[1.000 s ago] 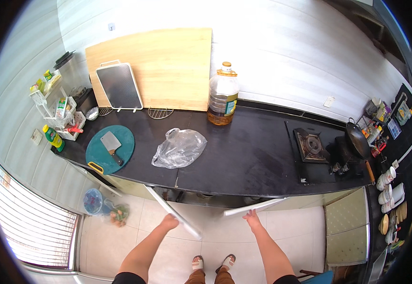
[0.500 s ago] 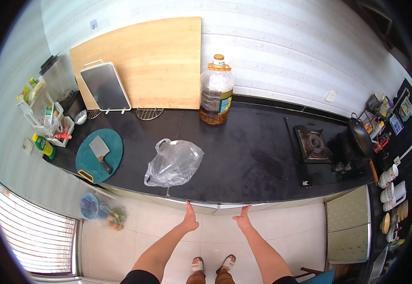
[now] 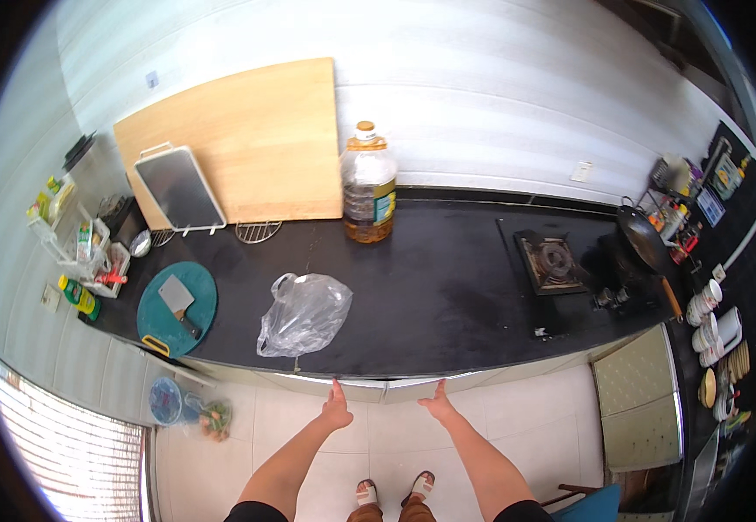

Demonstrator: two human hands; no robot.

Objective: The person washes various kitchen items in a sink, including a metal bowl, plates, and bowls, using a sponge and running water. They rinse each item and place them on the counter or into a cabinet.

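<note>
Both my arms reach forward to the cabinet fronts below the counter's front edge. My left hand has its fingers stretched toward the top of the light cabinet door, thumb apart. At the door beside it, my right hand points its fingers up, with the thumb out to the left. Neither hand holds anything that shows; whether the fingertips touch the doors I cannot tell. On the black counter, above my left hand, lies a crumpled clear plastic bag. Farther left, a cleaver rests on a round green cutting board.
A large oil bottle stands by the wall, next to a leaning wooden board and a metal tray. To the right are a gas burner, a wok and stacked bowls. Bags sit on the floor at left.
The view has shifted, so the counter and its things sit farther left and mostly lower in the picture. My hands stay at the cabinet fronts, fingers still stretched.
</note>
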